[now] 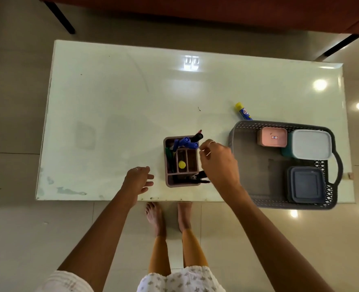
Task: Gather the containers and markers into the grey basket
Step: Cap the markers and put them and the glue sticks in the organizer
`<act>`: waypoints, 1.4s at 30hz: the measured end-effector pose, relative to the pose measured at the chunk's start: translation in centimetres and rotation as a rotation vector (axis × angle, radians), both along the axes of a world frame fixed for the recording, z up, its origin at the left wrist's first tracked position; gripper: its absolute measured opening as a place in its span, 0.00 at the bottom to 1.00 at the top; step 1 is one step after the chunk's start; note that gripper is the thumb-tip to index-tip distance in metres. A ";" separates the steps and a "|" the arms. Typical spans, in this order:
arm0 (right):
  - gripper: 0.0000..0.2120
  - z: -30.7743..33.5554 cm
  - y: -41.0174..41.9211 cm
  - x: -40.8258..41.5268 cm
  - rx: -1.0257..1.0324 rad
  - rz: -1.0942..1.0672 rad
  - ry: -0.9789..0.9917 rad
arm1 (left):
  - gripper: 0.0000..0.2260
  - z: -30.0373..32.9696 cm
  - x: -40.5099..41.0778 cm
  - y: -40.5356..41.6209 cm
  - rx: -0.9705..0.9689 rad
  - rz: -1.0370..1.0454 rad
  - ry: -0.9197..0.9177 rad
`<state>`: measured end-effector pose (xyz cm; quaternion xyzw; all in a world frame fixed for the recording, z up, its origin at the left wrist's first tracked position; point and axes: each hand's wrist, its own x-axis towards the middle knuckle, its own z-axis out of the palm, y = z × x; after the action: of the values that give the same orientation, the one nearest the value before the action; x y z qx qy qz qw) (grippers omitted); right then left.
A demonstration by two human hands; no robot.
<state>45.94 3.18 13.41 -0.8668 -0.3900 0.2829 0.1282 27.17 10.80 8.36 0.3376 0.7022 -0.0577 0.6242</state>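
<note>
A pink organiser (170, 182) full of markers (187, 142) stands near the table's front edge. My right hand (219, 163) hovers just right of it with fingers loosely curled near the blue marker caps, holding nothing that I can see. My left hand (139, 180) floats open to the organiser's left. The grey basket (250, 165) sits at the right front and holds a pink container (272, 137), a white-lidded teal container (311, 147) and a dark grey container (306, 184). A blue glue stick with a yellow cap (243, 111) lies just behind the basket.
The white glossy table (115, 98) spreads wide to the left and back. The basket overhangs the front edge slightly. A red sofa with black legs (216, 11) stands beyond the table. My bare feet (168, 216) are on the tiled floor below the front edge.
</note>
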 end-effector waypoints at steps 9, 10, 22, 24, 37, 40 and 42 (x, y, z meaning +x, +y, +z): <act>0.10 -2.4 3.5 11.0 -0.014 -0.033 -0.192 | 0.15 -0.7 1.0 0.4 0.000 -0.009 0.010; 0.11 -3.0 4.1 12.0 -0.042 0.021 -0.205 | 0.16 -0.6 1.2 0.4 0.001 -0.005 0.004; 0.25 -7.8 8.3 16.6 -0.414 0.195 -0.180 | 0.49 1.0 2.0 -0.3 0.320 -0.627 -0.289; 0.21 -8.1 8.8 16.5 -0.388 0.202 -0.201 | 0.51 0.9 2.0 -0.7 0.331 -0.701 -0.290; 0.18 -1.1 5.5 10.8 0.325 -0.105 -0.012 | 0.57 -1.0 2.8 -1.7 0.436 -0.684 -0.316; 0.13 1.7 1.7 8.5 0.329 -0.283 0.174 | 0.58 -1.0 3.7 -1.5 0.450 -0.668 -0.293; 0.10 2.0 -0.2 7.0 0.325 -0.339 0.264 | 0.60 -1.1 4.3 -1.0 0.454 -0.682 -0.276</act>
<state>52.96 2.97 15.44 -0.8433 -0.2595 0.3018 0.3611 31.52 9.76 7.27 0.6837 0.4552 -0.0593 0.5673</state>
